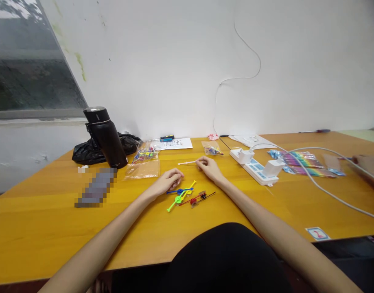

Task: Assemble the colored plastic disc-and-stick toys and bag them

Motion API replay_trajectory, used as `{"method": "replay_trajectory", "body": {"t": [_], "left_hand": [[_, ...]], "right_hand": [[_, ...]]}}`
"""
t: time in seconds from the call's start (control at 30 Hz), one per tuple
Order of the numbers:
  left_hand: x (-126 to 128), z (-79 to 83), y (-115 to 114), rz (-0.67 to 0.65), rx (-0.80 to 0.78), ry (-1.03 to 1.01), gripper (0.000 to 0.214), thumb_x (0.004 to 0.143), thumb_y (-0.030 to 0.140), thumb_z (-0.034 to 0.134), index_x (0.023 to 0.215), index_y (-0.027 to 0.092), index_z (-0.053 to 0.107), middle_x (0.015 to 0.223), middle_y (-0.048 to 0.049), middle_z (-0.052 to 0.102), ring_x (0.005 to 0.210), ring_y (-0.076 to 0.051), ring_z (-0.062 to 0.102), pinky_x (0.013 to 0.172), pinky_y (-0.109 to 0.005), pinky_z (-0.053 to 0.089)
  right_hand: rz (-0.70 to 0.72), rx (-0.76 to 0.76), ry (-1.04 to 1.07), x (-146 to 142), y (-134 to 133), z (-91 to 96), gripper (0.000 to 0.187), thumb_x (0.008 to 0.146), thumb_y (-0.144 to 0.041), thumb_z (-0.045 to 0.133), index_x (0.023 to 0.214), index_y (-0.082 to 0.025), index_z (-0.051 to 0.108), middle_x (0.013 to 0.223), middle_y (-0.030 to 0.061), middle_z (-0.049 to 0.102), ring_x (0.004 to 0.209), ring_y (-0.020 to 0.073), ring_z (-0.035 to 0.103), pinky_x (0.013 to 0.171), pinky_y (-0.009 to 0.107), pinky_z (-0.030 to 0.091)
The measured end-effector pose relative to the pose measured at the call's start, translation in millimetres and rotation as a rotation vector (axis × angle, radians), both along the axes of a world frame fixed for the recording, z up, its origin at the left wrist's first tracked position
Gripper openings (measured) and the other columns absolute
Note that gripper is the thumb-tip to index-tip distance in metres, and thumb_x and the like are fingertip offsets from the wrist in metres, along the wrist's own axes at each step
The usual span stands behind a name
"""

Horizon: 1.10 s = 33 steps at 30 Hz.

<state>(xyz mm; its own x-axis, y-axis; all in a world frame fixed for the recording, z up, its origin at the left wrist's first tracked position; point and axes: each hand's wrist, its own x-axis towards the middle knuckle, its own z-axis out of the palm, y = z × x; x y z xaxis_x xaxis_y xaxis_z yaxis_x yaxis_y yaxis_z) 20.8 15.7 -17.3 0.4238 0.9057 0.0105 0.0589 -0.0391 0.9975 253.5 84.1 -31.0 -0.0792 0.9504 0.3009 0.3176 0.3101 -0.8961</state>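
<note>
Between the fingertips of my right hand [208,167] is a slim white plastic arrow [187,163], its far end pointing left. My left hand [168,181] rests on the table with its fingers curled in; whatever they may hold is hidden. Just beside that hand lies a small pile of plastic spinner arrows: a blue arrow [180,191], a green arrow [178,200] and a yellow arrow [190,189]. Close by on the right are a red arrow [193,201] and a black arrow [205,196].
A black bottle [104,138] stands at left, near a blurred flat phone-like object [97,188]. Clear bags [143,169] with coloured pieces lie behind. To the right are a power strip [255,169], a white cable [315,189], rainbow-coloured packs [305,163] and another person's hand [368,165].
</note>
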Motion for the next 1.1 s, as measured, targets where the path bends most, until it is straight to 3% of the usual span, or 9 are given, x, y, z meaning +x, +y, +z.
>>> {"method": "replay_trajectory", "body": {"t": [0.2, 0.4, 0.67, 0.87, 1.1], "left_hand": [[2, -5.8, 4, 0.047, 0.024, 0.024, 0.022, 0.087, 0.036, 0.058, 0.096, 0.016, 0.059, 0.068, 0.0039, 0.050, 0.050, -0.006, 0.039, 0.045, -0.017, 0.024], [1, -5.3, 3, 0.032, 0.017, 0.024, 0.021, 0.087, 0.035, 0.057, 0.097, 0.017, 0.059, 0.068, 0.0036, 0.050, 0.050, -0.007, 0.040, 0.044, -0.017, 0.025], [1, -5.2, 3, 0.028, 0.025, -0.003, 0.020, 0.087, 0.035, 0.058, 0.096, 0.017, 0.059, 0.067, 0.0034, 0.051, 0.050, -0.007, 0.042, 0.044, -0.017, 0.028], [1, -5.0, 4, 0.029, 0.003, -0.008, 0.018, 0.086, 0.029, 0.057, 0.099, 0.018, 0.058, 0.074, 0.0013, 0.058, 0.051, -0.007, 0.045, 0.044, -0.017, 0.031], [2, -8.1, 7, 0.112, -0.026, -0.112, 0.021, 0.082, 0.026, 0.065, 0.099, 0.018, 0.056, 0.095, -0.0059, 0.066, 0.069, -0.012, 0.062, 0.051, -0.019, 0.048]], "right_hand": [[-0.169, 0.002, -0.280, -7, 22, -6.0, 0.020, 0.084, -0.036, 0.062, 0.089, -0.019, 0.071, 0.079, 0.0045, 0.072, 0.075, 0.0197, 0.064, 0.071, 0.030, 0.045], [-0.268, -0.049, -0.347, -14, 41, -4.6, 0.020, 0.084, -0.037, 0.065, 0.090, -0.021, 0.076, 0.086, 0.0083, 0.075, 0.083, 0.0253, 0.066, 0.074, 0.033, 0.045], [-0.273, -0.049, -0.336, -14, 41, -5.8, 0.023, 0.084, -0.037, 0.064, 0.092, -0.021, 0.078, 0.084, 0.0087, 0.075, 0.084, 0.0262, 0.067, 0.075, 0.033, 0.045], [-0.224, -0.052, -0.231, -11, 38, -4.3, 0.026, 0.085, -0.037, 0.060, 0.096, -0.019, 0.075, 0.070, 0.0051, 0.070, 0.073, 0.0223, 0.064, 0.071, 0.031, 0.046], [0.050, -0.060, -0.045, -7, 2, 0.0, 0.031, 0.084, -0.040, 0.057, 0.100, -0.016, 0.069, 0.060, -0.0025, 0.059, 0.058, 0.0148, 0.056, 0.060, 0.026, 0.042]]}}
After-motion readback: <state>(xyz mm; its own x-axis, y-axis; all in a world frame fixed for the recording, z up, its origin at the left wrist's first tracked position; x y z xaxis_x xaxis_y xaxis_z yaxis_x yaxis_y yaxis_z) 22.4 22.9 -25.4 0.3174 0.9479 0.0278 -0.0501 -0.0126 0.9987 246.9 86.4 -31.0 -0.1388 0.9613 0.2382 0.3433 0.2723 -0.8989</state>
